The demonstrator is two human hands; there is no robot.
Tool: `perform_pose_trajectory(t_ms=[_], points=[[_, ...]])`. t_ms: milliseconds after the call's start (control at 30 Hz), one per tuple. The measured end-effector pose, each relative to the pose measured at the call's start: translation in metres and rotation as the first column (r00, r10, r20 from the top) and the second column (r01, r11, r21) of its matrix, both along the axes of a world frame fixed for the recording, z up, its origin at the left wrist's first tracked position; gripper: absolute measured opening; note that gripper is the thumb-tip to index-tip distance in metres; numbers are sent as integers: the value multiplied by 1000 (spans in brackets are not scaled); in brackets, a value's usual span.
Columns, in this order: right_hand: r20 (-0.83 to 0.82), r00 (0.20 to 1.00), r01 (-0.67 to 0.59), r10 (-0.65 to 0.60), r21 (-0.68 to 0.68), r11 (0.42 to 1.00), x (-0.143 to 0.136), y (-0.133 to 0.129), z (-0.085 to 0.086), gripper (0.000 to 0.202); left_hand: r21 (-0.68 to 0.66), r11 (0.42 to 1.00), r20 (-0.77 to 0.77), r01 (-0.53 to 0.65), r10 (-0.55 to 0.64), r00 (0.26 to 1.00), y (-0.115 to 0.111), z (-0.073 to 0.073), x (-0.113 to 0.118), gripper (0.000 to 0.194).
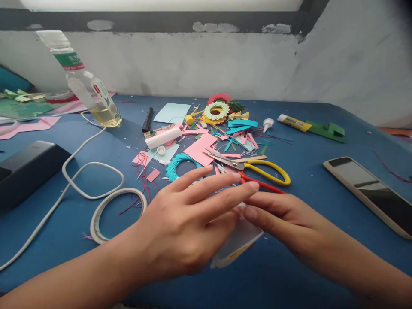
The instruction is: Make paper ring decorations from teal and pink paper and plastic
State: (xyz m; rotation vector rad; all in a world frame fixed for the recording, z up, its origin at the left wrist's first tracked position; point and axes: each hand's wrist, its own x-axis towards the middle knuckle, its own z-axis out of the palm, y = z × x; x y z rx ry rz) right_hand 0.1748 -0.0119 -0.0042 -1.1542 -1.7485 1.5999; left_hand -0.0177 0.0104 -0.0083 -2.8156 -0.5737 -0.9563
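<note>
My left hand (189, 219) reaches over the near middle of the table. Some of its fingers stretch out, while its index finger and hidden thumb curl down toward my right fingertips. My right hand (283, 219) pinches thumb against fingers on something small and whitish, mostly hidden at the meeting point. Just below both hands is a clear plastic piece (240, 244) with a yellow mark; whether they hold it cannot be made out. Beyond my fingers lie scissors (238, 164) with one yellow and one red handle, blades open. A blue folded-paper ring (175, 166) is partly behind my left hand.
Paper scraps and a pink sheet (201, 149) lie mid-table, with folded rings (216, 110) behind. A tape roll (96, 216), white cable (69, 167) and tilted-looking bottle (106, 112) are left. A phone (370, 191) and glue stick (294, 122) are right.
</note>
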Motion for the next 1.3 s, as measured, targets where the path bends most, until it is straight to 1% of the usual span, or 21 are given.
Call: perform_pose_trajectory(t_ms=[100,200,300,367,467,567,700,767,833,900,967,1067,1200,1300], points=[[0,1000,-6,6,26,1000,1,0,-1,26,-54,997,29,51,-50,998,-3,0,-1,13],[15,1000,3,-4,49,999,3,1,-1,28,-97,994,88,59,-50,995,-5,1,-1,23],[-10,999,49,-48,34,998,4,2,0,29,-76,997,104,-8,16,994,-6,4,-3,27],[-21,997,73,-73,21,997,4,3,1,29,-41,998,103,-54,58,993,-8,6,-4,22],[-13,996,84,-84,13,996,5,1,4,28,-48,993,98,-104,108,989,-9,11,-5,12],[-3,994,114,-114,12,993,5,-1,7,26,-105,986,138,-132,146,980,-9,16,-2,7],[-32,986,165,-165,11,986,7,-2,7,23,-223,970,233,-100,152,961,-6,19,3,8],[-28,982,189,-188,46,981,7,-2,6,23,-287,954,268,-86,167,949,-4,19,5,8],[-6,979,205,-206,118,972,8,-3,4,22,-316,947,270,-48,139,953,-3,18,7,9],[23,974,219,-227,182,959,7,-3,3,22,-316,949,236,12,66,970,-2,18,8,9],[27,971,226,-236,210,951,6,-3,2,22,-304,951,194,57,3,981,-1,18,8,10],[-6,969,243,-247,187,952,6,-2,1,24,-266,961,146,75,-37,989,0,18,6,9],[-41,943,333,-330,125,935,6,-3,0,22,-156,984,96,88,-73,993,1,17,0,8],[-23,927,375,-375,119,919,7,-4,2,24,-127,987,40,97,-93,995,2,15,-4,6]])
